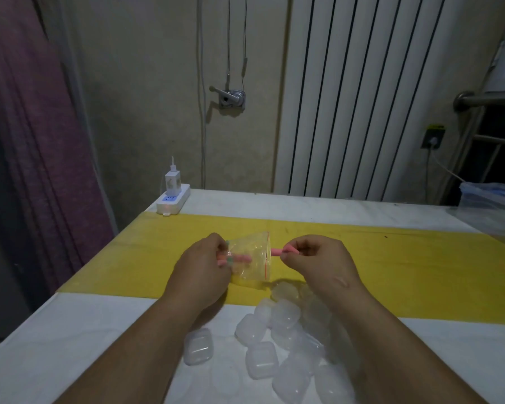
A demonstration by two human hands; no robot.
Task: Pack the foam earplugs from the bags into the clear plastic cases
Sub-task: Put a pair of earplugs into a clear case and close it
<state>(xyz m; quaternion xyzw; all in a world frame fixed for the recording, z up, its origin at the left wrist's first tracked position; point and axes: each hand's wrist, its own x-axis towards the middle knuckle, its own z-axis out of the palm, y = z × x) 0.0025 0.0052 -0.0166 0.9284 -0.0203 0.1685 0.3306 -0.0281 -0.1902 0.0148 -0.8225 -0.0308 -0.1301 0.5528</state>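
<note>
Nearest: cases (260,360) heaped on the desk (99,330), lids apparently closed. Beyond them, the left hand (200,266) fingers grasp the bag (252,266) by its bottom, with more plugs (239,258) inside. The right hand (318,258) fingers pinch a pink earplug (276,252) just outside the bag mouth. Step in hand: extraction. Next move, as judged: free a hand and open a case. Far edge: power strip (172,199).

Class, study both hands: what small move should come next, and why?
Probably the right hand should carry its pink earplug to the clear cases: it is already outside the bag that the left hand grips, and the cases lie close by.
</note>
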